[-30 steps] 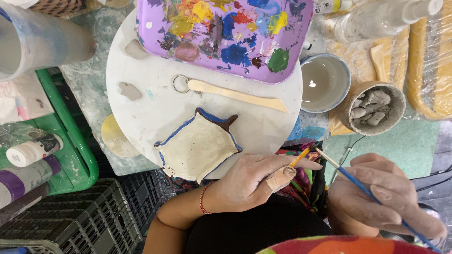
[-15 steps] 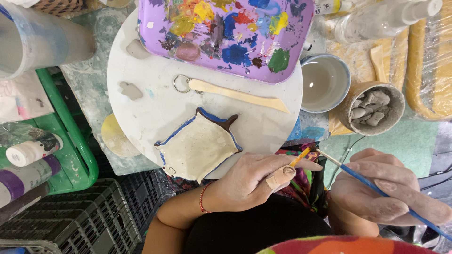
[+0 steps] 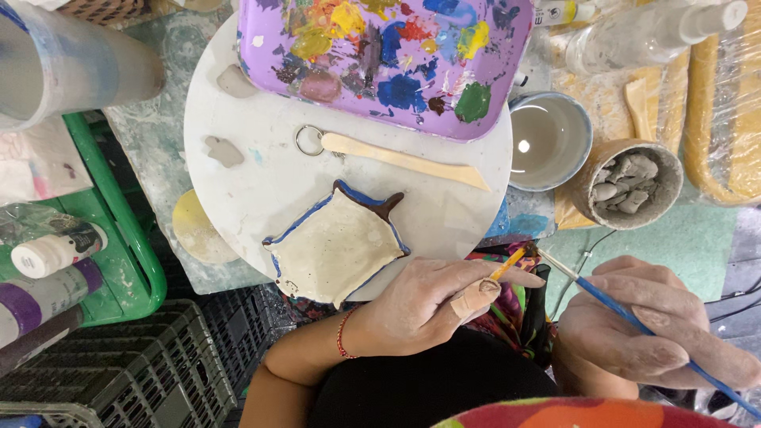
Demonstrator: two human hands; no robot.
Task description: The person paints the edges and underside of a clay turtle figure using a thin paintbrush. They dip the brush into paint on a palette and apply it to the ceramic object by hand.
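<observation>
Left hand (image 3: pixel 432 305) rests beside clay dish (image 3: pixel 337 247), fingers pinching an orange-handled tool; right hand (image 3: pixel 634 329) grips blue brush (image 3: pixel 626 313); dish sits on round white board (image 3: pixel 261 174); rim-painting step apparently; next stroke needs paint from purple palette (image 3: pixel 380 59).

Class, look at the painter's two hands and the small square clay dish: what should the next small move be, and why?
Probably bring the blue-handled brush in the right hand back to the blue-edged square clay dish: its tip points away from the dish, whose inside is bare, while the left hand rests beside it.
</observation>
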